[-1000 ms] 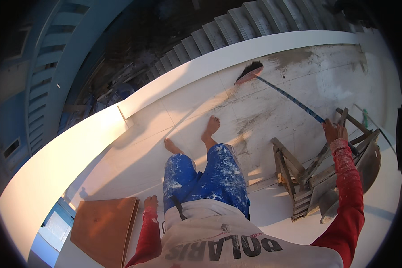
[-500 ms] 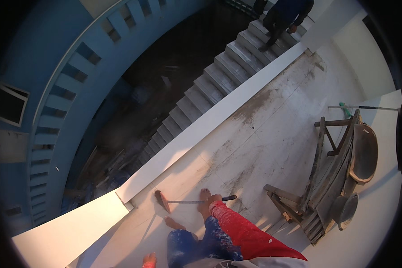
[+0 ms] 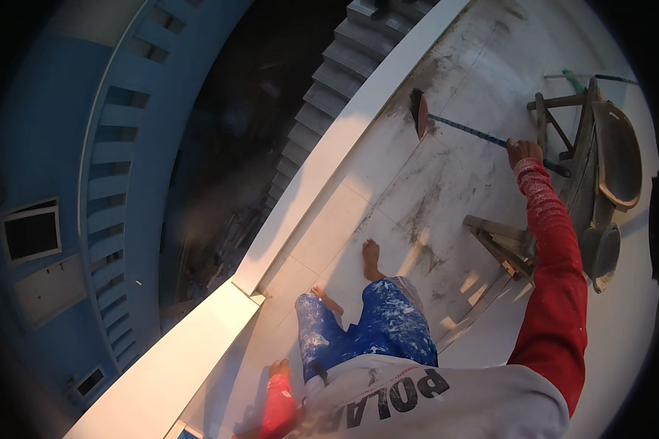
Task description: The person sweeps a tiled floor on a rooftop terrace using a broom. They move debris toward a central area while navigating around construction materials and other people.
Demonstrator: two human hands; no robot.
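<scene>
Ahead of my empty left hand (image 3: 279, 368), my right hand (image 3: 524, 151) grips the upper broom handle (image 3: 470, 129), likely for reach.

The only view looks steeply down and ahead from the person's head through a fisheye lens, with the shirt (image 3: 483, 402) nearest, the long-handled broom (image 3: 466, 129) farther out, and the staircase (image 3: 326, 101) beyond the white parapet (image 3: 348, 150).
</scene>
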